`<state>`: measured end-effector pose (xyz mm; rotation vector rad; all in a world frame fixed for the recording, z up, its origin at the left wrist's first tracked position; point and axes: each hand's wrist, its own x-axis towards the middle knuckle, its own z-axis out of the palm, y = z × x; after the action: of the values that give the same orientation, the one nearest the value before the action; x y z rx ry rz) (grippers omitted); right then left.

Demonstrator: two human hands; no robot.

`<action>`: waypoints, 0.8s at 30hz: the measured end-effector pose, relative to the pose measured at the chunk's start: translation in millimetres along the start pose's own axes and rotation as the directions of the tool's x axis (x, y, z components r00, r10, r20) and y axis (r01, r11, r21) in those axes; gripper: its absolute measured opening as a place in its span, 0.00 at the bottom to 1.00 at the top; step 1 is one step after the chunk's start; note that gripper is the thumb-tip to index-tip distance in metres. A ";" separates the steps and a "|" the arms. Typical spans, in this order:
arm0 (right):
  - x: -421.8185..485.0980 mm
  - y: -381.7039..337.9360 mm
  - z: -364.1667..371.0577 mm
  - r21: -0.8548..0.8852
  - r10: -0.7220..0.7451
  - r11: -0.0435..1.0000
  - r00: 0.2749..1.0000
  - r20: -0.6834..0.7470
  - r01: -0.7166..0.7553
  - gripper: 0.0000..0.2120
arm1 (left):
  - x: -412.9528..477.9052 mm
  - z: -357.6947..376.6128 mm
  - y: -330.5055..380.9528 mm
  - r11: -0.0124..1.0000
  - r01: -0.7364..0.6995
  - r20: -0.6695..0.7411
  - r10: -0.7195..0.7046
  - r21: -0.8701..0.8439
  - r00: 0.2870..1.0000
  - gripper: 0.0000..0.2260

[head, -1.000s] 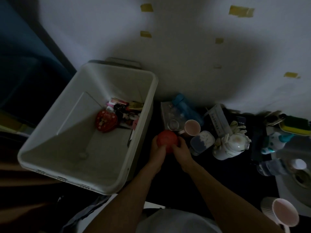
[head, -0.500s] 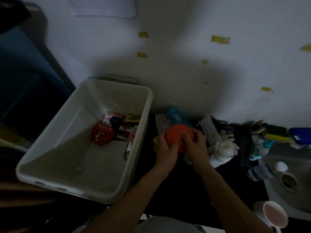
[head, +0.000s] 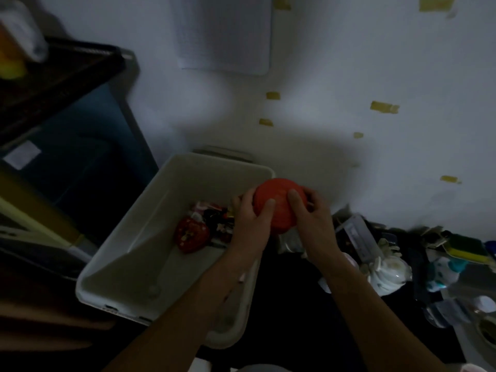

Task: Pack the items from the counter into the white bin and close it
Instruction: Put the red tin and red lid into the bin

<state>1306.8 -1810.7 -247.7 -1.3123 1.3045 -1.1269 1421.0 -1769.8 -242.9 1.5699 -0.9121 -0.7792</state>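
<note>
Both hands hold the round orange item (head: 279, 208) above the right rim of the white bin (head: 161, 200). The left hand (head: 252, 224) curls around its near left side and the right hand (head: 314, 221) grips its right side. It is best carried leftward clear of the rim, then lowered beside the red spotted piece (head: 191, 236) before the fingers let go.

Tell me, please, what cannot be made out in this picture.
Head view:
Orange round item: its near side is covered by the left hand and right hand.
Small items in the white bin: too dim, partly behind the left hand.
Counter clutter: dark, cut off by the right edge.
Grey piece behind the bin: mostly hidden by its rim.
</note>
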 end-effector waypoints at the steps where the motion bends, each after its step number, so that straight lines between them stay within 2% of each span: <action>1: -0.7 -5.0 12.7 -0.004 -0.005 1.000 1.000 0.017 0.005 0.17 | 4.2 -12.0 0.1 0.999 0.009 -0.007 -0.010 -0.031 1.000 0.19; 8: -6.5 -12.7 86.1 -0.007 0.002 1.000 0.990 0.144 -0.001 0.14 | 30.8 -81.7 -18.4 0.995 0.024 -0.064 -0.031 -0.100 0.997 0.18; 13: -9.0 8.4 141.3 -0.080 0.087 0.994 0.988 0.128 -0.078 0.19 | 54.5 -121.9 -59.5 0.967 0.191 -0.064 -0.204 -0.167 0.977 0.17; 18: -14.0 44.9 184.5 -0.079 0.266 0.963 0.949 0.171 -0.256 0.22 | 78.1 -143.3 -106.0 0.907 0.364 -0.057 -0.383 -0.213 0.922 0.19; 22: -17.8 76.7 208.0 -0.014 0.402 0.915 0.908 0.122 -0.403 0.23 | 93.4 -142.9 -135.7 0.812 0.523 -0.010 -0.543 -0.259 0.839 0.15; 24: -18.7 92.9 216.4 -0.017 0.466 0.885 0.882 0.069 -0.466 0.22 | 97.7 -141.8 -147.6 0.796 0.564 0.022 -0.574 -0.219 0.819 0.18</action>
<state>1508.0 -1788.8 -369.5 -0.9516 1.4655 -0.7333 1612.6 -1773.3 -364.3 1.6708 -0.2846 -1.2169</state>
